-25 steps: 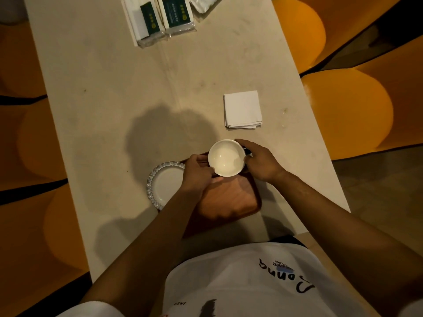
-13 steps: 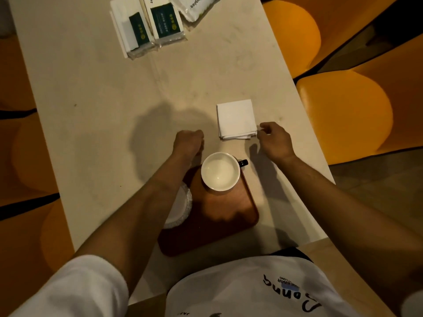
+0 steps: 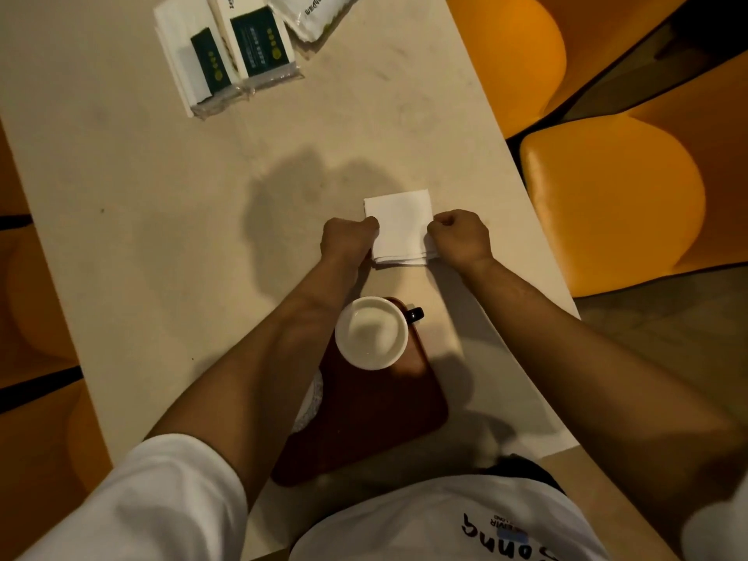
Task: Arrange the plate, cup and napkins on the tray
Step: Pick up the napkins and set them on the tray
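Note:
A stack of white folded napkins (image 3: pixel 400 220) lies on the table beyond the tray. My left hand (image 3: pixel 349 237) grips its left edge and my right hand (image 3: pixel 459 236) grips its right edge, fingers curled. A white cup (image 3: pixel 371 333) with a dark handle stands on the far end of the brown wooden tray (image 3: pixel 376 415). The patterned plate (image 3: pixel 311 400) lies left of the tray, mostly hidden under my left forearm.
Packs of tissues with dark green labels (image 3: pixel 226 54) and a white pouch (image 3: pixel 319 14) lie at the table's far end. Orange seats (image 3: pixel 607 196) stand along the right side. The table's right edge runs close to the napkins.
Both hands left the cup, which now stands on the tray, and moved forward to the napkin stack. They have closed on its two sides.

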### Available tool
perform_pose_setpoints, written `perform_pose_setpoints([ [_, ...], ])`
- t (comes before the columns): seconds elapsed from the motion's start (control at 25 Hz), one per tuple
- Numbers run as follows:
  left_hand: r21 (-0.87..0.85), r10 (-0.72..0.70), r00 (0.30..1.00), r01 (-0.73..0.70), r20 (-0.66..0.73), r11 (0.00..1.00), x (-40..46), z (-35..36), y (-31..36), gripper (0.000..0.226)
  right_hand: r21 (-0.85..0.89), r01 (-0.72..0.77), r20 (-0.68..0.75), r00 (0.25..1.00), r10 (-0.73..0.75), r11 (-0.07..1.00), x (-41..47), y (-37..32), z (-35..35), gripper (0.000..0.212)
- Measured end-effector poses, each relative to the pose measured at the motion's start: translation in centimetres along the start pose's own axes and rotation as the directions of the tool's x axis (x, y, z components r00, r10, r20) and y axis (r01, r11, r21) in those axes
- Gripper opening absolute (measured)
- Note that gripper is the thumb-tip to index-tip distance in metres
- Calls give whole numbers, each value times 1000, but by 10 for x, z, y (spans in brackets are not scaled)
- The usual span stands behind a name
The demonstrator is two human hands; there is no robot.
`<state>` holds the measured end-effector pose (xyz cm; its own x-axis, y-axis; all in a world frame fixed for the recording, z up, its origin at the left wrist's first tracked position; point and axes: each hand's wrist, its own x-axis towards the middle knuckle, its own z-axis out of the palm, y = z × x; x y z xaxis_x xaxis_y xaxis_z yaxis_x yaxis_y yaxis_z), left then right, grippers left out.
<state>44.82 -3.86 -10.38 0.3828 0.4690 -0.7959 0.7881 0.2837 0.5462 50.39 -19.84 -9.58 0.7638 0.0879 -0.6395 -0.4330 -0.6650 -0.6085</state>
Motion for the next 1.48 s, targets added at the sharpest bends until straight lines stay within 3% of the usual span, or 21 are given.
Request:
perform_pose_setpoints([
  [0.16, -82, 23, 997, -17, 68, 996, -40, 3, 14, 27, 120, -41, 70, 997, 32, 992, -2, 0, -1, 10],
  [0.32, -102, 52, 994, -42, 95, 994, -64, -4, 19, 31, 186, -63, 162, 986, 33, 981, -13, 3, -3, 12],
  [0.4, -163, 78, 991, -61, 106, 985, -78, -15, 20, 33, 152, 10, 169, 985, -36, 988, -27, -4, -4, 14],
  [0.52, -323, 137, 971, -69, 194, 944, -103, -39, 18, 20, 108, 155, 180, 968, -173, 982, -54, -21, -7, 17],
  [0.6, -409, 147, 959, -37, 242, 912, -117, -57, 11, 20, 198, 143, 215, 959, -185, 970, -77, -30, -10, 26],
  [0.72, -482, 134, 935, 43, 328, 875, -136, -80, -13, 42, 355, 111, 243, 948, -207, 928, -116, -27, -11, 21],
  [0.8, -474, 164, 929, 13, 330, 880, -149, -95, -35, 46, 403, 98, 242, 948, -209, 910, -145, -16, -9, 15],
  [0.96, -409, 173, 945, -46, 278, 911, -180, -119, -92, 26, 391, 105, 235, 949, -209, 914, -195, 22, 0, 20],
  [1.12, -282, 116, 955, -35, 274, 959, -197, -127, -154, 29, 236, 54, 280, 952, -122, 970, -224, 74, 11, 20],
  [1.24, -152, 55, 974, -21, 220, 988, -199, -121, -186, 36, 158, 8, 339, 939, -62, 987, -234, 96, 19, 7],
  [1.36, -129, -22, 985, 45, 173, 991, -199, -106, -197, 42, 53, -12, 309, 951, -5, 998, -228, 111, 27, 17],
  [1.48, -18, 10, 997, -8, 79, 1000, -182, -89, -208, 43, -61, 9, 242, 970, 6, 998, -212, 122, 35, 10],
])
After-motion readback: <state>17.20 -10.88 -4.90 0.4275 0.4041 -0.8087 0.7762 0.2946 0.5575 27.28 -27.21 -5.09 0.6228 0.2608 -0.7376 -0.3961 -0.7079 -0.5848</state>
